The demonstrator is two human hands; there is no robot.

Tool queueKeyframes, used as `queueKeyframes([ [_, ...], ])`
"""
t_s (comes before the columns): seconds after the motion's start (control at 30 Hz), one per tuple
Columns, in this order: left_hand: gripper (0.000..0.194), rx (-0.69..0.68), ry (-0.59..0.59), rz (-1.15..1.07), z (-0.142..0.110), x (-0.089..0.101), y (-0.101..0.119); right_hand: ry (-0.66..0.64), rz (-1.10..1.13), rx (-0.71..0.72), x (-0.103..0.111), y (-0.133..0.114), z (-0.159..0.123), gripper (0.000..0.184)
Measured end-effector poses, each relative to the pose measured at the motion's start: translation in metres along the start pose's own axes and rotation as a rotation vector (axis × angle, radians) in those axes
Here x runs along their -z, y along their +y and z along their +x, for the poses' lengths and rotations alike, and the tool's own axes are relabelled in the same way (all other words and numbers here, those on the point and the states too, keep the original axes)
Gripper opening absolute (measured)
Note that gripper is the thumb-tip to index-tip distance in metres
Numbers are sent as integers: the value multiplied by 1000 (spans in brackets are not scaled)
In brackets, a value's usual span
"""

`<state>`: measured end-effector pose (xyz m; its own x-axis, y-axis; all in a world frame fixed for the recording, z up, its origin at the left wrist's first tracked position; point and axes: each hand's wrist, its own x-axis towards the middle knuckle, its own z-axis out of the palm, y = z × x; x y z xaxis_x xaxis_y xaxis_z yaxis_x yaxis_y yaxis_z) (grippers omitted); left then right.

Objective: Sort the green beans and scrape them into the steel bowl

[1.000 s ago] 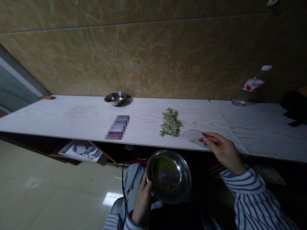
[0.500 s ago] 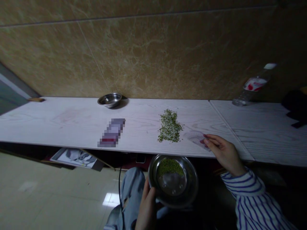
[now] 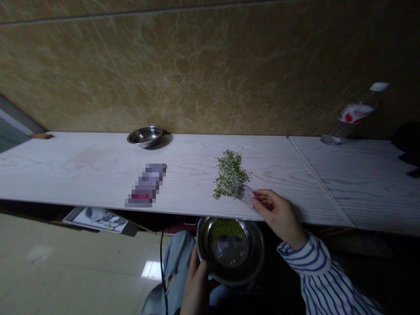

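Observation:
My left hand (image 3: 196, 284) grips the rim of a steel bowl (image 3: 254, 258) held just below the table's front edge, with green beans heaped in its far half. My right hand (image 3: 278, 214) pinches a small clear plastic piece (image 3: 245, 192) and rests on the pale wooden table (image 3: 82, 170). The plastic piece touches the near right edge of a pile of green beans (image 3: 230, 175) lying on the table.
A second steel bowl (image 3: 145, 136) stands at the back by the marble wall. A blurred flat card (image 3: 146, 184) lies left of the beans. A plastic bottle (image 3: 352, 114) leans at the back right, and a dark object (image 3: 407, 142) sits at the far right.
My right hand has slid left with the plastic piece, from beside the pile to its edge. The held bowl has shifted slightly under the table edge.

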<state>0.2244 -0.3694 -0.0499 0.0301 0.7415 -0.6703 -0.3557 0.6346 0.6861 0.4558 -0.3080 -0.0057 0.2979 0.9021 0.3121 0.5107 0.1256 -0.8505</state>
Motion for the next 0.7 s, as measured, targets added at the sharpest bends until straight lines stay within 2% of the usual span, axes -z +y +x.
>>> queueKeyframes([
  [0.17,75,-16,34,-10,1,0,2,-73,-120,176,-41,-34,1,14],
  [0.27,75,-38,36,-27,5,6,2,-77,-206,256,-53,-42,5,14],
  [0.43,78,-16,49,-25,12,14,-2,5,-409,286,-48,-35,17,12],
  [0.7,70,29,57,-31,8,6,2,19,-527,292,-37,-27,38,10],
])
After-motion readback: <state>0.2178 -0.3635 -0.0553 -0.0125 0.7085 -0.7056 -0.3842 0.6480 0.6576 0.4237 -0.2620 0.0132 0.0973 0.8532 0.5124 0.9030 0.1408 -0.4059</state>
